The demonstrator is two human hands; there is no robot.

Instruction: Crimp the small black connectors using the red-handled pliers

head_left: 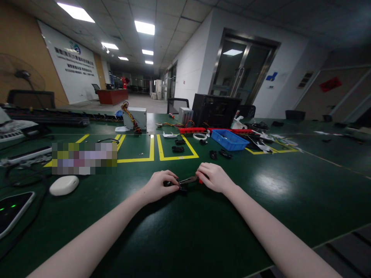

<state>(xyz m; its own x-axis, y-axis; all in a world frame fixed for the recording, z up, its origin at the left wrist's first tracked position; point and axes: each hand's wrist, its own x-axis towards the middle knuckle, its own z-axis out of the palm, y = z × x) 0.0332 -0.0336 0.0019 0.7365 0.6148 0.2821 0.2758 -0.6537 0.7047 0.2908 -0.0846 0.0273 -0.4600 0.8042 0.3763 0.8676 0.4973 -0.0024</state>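
Observation:
Near the middle of the green table (139, 231), my left hand (161, 187) is closed around a small black part (182, 189), partly hidden by my fingers. Its exact kind does not show. My right hand (213, 177) grips pliers (189, 180) with red handles, of which only a bit shows beside the fingers. The metal jaws point left and reach the black part at my left fingertips. Whether the jaws are clamped on it is too small to tell.
Beyond my hands lie small black parts (177, 149) inside yellow tape marks, with more (225, 154) by a blue bin (230, 141). Farther back stand a black computer case (216, 112) and a power supply (137, 117). At left are a white rounded device (64, 185) and cables.

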